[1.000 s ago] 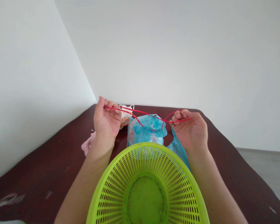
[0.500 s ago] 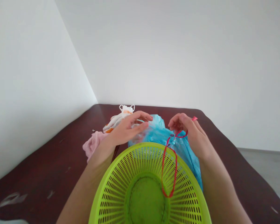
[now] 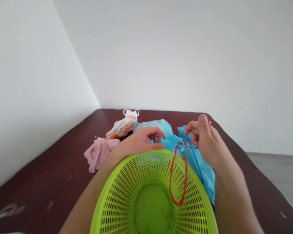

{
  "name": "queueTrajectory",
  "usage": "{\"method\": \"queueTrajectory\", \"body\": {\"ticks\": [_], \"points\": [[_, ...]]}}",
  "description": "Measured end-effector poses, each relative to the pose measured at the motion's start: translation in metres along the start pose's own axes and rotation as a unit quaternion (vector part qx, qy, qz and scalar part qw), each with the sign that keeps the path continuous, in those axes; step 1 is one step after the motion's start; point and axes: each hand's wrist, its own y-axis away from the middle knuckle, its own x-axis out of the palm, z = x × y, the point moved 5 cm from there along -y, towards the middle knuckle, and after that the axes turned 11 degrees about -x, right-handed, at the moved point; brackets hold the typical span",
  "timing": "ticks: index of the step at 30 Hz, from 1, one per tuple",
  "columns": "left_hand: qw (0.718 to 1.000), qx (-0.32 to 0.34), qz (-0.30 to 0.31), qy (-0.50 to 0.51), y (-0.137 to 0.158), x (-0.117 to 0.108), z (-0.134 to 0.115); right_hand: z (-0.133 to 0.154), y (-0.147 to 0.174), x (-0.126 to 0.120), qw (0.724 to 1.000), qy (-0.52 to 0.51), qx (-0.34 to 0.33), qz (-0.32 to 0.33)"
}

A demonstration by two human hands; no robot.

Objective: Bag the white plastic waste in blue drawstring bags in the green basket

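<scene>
My right hand (image 3: 206, 141) is closed on one end of a red string (image 3: 170, 182), thumb up, and a small pink tip shows behind the thumb. From there the string runs to the gathered part of a blue plastic bag (image 3: 201, 169), and a loop of it hangs over the rim into a green slotted basket (image 3: 153, 206). My left hand (image 3: 147, 139) is at the basket's far rim, fingers curved and apart with nothing visible in them. Behind the basket lies the blue bag, partly hidden by the rim and both hands.
A pink cloth (image 3: 100, 152) lies crumpled left of my left forearm. Beyond it rests a white plastic bag (image 3: 124, 125) with orange print. All sit on a dark red surface (image 3: 51, 172) that meets white walls behind and at left. Grey floor (image 3: 275, 172) shows at right.
My right hand has moved right and closed on the string, pulling it sideways. My left hand has come down to the basket's rim.
</scene>
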Motion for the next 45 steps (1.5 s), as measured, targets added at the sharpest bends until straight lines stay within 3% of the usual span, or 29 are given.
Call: {"method": "queueTrajectory", "body": {"ticks": [4,10,12,15,18,20,23,26,31,35,39,41,45], "points": [[1.000,0.005,-0.007,-0.004,0.000,0.000,-0.003,0.003,-0.001,-0.005,0.999,-0.004,-0.016,-0.027],[0.985,-0.020,-0.155,0.073,-0.003,-0.017,0.011,0.014,-0.003,-0.004,0.999,-0.004,-0.008,-0.036],[0.975,-0.027,-0.183,0.120,-0.003,-0.020,0.015,0.017,-0.003,0.000,1.000,-0.009,-0.004,-0.003],[0.957,-0.036,-0.216,0.191,-0.001,-0.025,0.018,0.022,-0.005,0.013,0.995,-0.030,-0.007,0.099],[0.939,-0.032,-0.254,0.231,0.000,-0.030,0.019,0.022,-0.011,0.035,0.974,-0.078,-0.039,0.208],[0.933,-0.022,-0.256,0.250,-0.001,-0.033,0.020,0.014,-0.018,0.053,0.959,-0.132,-0.062,0.243],[0.925,-0.011,-0.241,0.293,-0.005,-0.036,0.023,-0.014,-0.029,0.078,0.951,-0.185,-0.080,0.234],[0.918,-0.014,-0.242,0.314,-0.006,-0.037,0.027,-0.054,-0.035,0.099,0.964,-0.161,-0.068,0.203],[0.909,-0.043,-0.270,0.315,-0.003,-0.041,0.035,-0.100,-0.035,0.106,0.979,0.044,-0.032,0.196],[0.896,-0.040,-0.292,0.331,0.000,-0.049,0.037,-0.109,-0.032,0.100,0.948,0.222,-0.009,0.228],[0.889,-0.061,-0.277,0.360,0.002,-0.053,0.038,-0.105,-0.028,0.098,0.932,0.278,-0.053,0.228],[0.885,-0.066,-0.277,0.368,0.004,-0.056,0.041,-0.101,-0.027,0.102,0.937,0.254,-0.083,0.226],[0.895,-0.083,-0.280,0.337,0.010,-0.063,0.049,-0.082,-0.031,0.115,0.969,0.100,-0.115,0.197]]}}
